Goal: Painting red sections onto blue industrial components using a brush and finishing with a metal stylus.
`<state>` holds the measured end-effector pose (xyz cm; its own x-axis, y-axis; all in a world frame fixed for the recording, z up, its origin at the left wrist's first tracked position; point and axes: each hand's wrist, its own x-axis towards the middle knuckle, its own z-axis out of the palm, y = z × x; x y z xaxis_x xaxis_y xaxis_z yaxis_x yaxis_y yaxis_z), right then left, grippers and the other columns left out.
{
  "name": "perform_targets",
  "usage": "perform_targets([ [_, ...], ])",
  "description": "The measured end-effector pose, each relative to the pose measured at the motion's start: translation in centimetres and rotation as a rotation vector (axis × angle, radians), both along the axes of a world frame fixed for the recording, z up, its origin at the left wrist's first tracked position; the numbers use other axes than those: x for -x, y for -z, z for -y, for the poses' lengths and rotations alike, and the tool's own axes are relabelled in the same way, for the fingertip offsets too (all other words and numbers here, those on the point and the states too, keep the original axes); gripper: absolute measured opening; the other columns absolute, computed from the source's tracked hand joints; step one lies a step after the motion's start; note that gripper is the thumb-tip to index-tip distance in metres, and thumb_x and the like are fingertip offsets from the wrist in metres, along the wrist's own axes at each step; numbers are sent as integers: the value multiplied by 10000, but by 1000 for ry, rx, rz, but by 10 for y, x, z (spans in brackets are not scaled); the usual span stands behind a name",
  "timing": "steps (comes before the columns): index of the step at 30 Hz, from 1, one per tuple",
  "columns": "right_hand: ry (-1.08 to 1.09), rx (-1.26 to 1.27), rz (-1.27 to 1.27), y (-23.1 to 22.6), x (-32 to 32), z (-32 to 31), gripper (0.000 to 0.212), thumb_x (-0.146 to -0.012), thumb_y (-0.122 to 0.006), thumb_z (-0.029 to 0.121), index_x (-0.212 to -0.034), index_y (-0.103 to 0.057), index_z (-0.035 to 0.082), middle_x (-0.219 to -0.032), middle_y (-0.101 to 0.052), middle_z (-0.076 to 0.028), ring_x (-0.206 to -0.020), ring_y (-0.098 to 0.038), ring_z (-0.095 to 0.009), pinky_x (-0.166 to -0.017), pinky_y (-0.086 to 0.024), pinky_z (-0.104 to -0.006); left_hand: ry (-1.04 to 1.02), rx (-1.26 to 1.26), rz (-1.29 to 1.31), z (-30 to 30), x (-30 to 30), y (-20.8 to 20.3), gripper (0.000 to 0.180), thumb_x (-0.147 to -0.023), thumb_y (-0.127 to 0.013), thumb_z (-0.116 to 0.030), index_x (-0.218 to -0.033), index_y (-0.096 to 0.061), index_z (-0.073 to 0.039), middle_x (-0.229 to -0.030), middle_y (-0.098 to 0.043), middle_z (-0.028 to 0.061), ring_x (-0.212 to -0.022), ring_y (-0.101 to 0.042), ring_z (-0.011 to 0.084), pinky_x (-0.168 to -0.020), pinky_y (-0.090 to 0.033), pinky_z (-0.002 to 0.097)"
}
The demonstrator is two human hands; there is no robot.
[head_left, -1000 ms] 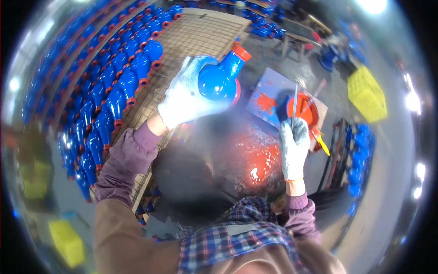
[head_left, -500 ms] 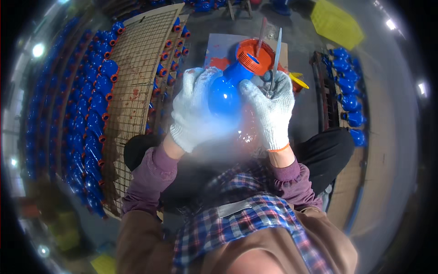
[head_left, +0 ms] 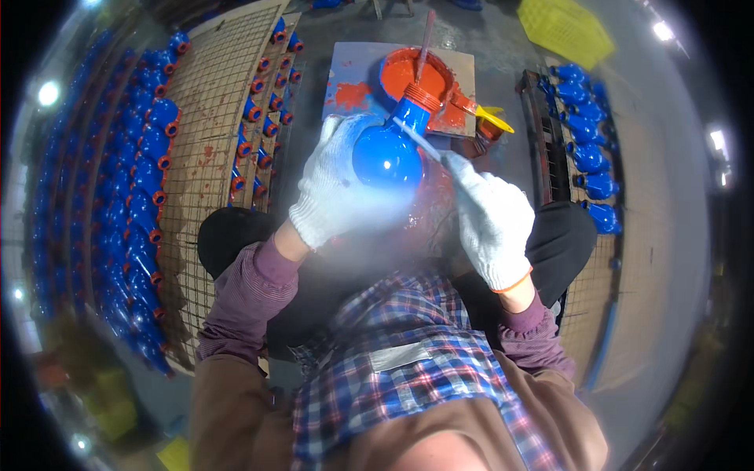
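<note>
My left hand (head_left: 334, 177), in a white knit glove, is closed round the body of a glossy blue round-bodied fitting (head_left: 386, 157). The fitting's neck points away from me and ends in a red threaded mouth (head_left: 422, 97). A long, thin, pale metal blade (head_left: 418, 140) is in my right hand (head_left: 491, 212), also gloved, with the forefinger stretched along it. The blade's tip lies at the blue neck, just below the red thread; I cannot tell if it touches. Past the fitting stands a round tub of red paint (head_left: 382, 72) with a stick (head_left: 425, 47) in it.
A paint-spattered board (head_left: 345, 67) lies under the tub. To its right is a yellow-handled brush (head_left: 495, 119). Mesh-covered racks (head_left: 212, 149) with rows of blue fittings (head_left: 149, 188) fill the left. More blue fittings (head_left: 591, 158) line the right, below a yellow crate (head_left: 565, 31).
My right hand has moved away from the fitting and lower right. The blade has swung from pointing upward to slanting across the neck. My left hand keeps hold of the fitting.
</note>
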<state>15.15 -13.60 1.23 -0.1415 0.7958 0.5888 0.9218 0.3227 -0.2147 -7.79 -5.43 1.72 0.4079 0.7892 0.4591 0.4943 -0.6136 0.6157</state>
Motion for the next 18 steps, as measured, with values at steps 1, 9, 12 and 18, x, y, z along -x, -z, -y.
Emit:
perform_targets([
  [1,15,11,105,0,-3,5,509,-836,-725,107,-1335,-678,197,-766,-604,-57,-614,-602,-235,-570,-468,-355,14,57,5,0,0,3,841,-608,-972,-333,-1298,-589,-42,-1219,-582,143,-1098,-641,317,-952,-551,429],
  [9,15,44,163,11,-1,-3,633,-778,-705,76,-1396,-626,187,-777,-575,-44,-633,-612,-224,-575,-476,-353,122,54,-27,6,-13,19,561,-752,-821,-387,-1210,-687,-91,-1217,-648,120,-1135,-605,307,-933,-529,434],
  [12,24,107,168,17,0,-2,658,-769,-702,60,-1409,-613,183,-781,-580,-43,-632,-615,-230,-576,-487,-350,206,-49,-72,6,-13,23,419,-818,-751,-392,-1163,-727,-157,-1185,-667,94,-1130,-599,290,-939,-502,423],
  [18,24,76,88,24,1,7,615,-763,-720,54,-1361,-656,185,-734,-580,-55,-592,-622,-236,-551,-484,-351,221,-34,-129,6,-11,35,532,-756,-828,-401,-1196,-691,-136,-1178,-650,95,-1127,-612,289,-946,-520,417],
])
